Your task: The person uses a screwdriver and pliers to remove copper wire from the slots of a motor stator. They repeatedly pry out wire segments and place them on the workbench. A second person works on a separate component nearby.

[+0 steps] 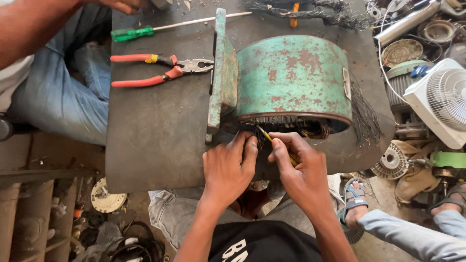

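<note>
So, one big green motor housing (292,77) with rust patches lies on its side in the upper middle of the frame, on a dark tabletop (155,140), its open end with the copper windings (296,127) facing the bottom of the frame. Both of the person's hands are right at that opening, low centre. The left hand (228,167) has its fingers curled and pressed against the rim by the windings; can't tell if it's actually pinching anything. The right hand (301,167) has its fingers closed around one thin yellow-handled tool (265,134), tip poking into the windings. At the upper left of the tabletop there are two hand tools: one green-handled screwdriver (132,33) and, just below it, one pair of red-handled pliers (155,69), lying well apart from the hands. Another person's arm (34,24) and jeans show at the far upper left. One white fan (444,99) sits at the right edge among scrap metal parts, and someone's sandalled foot (356,200) is at lower right.
</note>
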